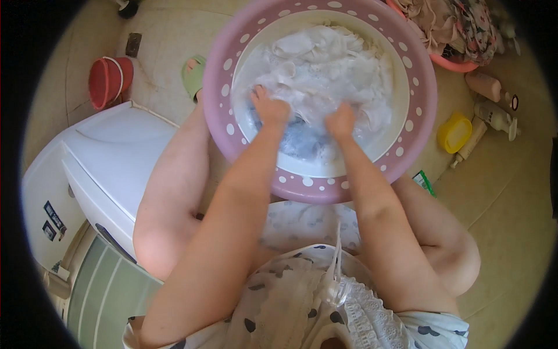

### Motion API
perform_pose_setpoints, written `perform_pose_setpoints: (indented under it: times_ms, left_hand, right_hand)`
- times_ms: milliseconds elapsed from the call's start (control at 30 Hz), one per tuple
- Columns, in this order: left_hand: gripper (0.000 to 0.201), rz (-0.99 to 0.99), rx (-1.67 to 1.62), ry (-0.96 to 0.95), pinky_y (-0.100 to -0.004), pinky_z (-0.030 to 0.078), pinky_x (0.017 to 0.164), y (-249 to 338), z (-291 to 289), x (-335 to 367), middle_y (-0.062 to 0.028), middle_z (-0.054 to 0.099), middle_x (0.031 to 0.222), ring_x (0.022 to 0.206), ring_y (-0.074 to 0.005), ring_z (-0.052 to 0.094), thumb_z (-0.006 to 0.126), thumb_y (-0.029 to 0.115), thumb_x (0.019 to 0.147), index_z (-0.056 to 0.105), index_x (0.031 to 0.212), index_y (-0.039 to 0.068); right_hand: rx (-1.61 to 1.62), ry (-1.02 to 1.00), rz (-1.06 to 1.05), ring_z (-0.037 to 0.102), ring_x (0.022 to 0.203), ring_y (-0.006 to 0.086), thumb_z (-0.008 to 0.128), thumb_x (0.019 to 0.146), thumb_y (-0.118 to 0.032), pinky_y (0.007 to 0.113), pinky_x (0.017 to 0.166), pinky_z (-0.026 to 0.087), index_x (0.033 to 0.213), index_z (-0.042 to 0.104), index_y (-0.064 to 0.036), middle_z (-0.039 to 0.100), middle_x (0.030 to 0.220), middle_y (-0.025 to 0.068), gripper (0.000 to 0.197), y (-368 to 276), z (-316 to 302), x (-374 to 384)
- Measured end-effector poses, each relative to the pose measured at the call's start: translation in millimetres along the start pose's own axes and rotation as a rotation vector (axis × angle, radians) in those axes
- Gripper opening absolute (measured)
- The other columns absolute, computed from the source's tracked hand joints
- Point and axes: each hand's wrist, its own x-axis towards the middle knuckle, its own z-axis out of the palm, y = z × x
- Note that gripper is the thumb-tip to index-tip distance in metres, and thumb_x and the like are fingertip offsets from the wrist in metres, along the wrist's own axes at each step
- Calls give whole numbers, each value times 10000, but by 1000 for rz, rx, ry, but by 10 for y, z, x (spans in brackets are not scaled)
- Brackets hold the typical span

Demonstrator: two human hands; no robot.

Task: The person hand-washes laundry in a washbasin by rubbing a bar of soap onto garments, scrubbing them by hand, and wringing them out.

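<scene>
Both of my hands are in a large pink-purple basin (214,81) with white dots round its rim. It holds cloudy, sudsy water and soaked white laundry (317,49). My left hand (271,109) lies over the wet cloth on the left side, its fingers spread apart. A darker blue-grey cloth (302,139) shows under the water between my hands, nearer to me. On the right, my right hand (341,120) presses against the white laundry; its fingers are blurred and partly hidden, so their grip is unclear.
A red bucket (106,84) and a white appliance (116,151) stand at left. Far right, a red-pink basin (455,63) holds piled clothes (444,26). Several bottles (483,86) and a yellow container (454,132) lie on the tiled floor. My knees flank the pink-purple basin.
</scene>
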Motion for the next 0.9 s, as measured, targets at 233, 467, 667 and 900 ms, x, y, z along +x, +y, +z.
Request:
perform_pose_setpoints:
  times_ms: [233,467,667,900]
  left_hand:
    - [367,134,-1022,109,-399,333,974,-930,1321,507,-95,602,1045,1074,-239,521,451,282,797,577,1122,166]
    - [318,284,-111,-284,-415,377,890,-214,533,466,-93,605,986,932,-241,574,502,258,774,570,1066,150]
    - [283,40,-90,160,-405,366,891,47,523,196,-96,595,1000,947,-238,559,519,219,760,580,1024,139]
    - [513,-178,-627,306,-424,222,1013,173,157,45,-189,411,1255,1208,-363,317,635,370,655,541,1084,105]
  right_hand:
    - [-242,-355,-396,530,988,331,490,736,-102,426,819,425,939,576,-35,559,1031,200,230,-117,-231,50]
    - [-218,-3,71,461,1074,330,524,717,-121,419,922,352,1021,544,-36,500,1111,217,316,-43,239,-49]
    - [541,-512,-90,513,1004,338,542,700,-172,420,859,406,1019,567,-27,536,1068,232,352,365,31,97]
    - [-30,-123,-44,585,897,328,482,762,-163,412,799,444,982,615,-43,616,949,176,284,-163,-458,-1]
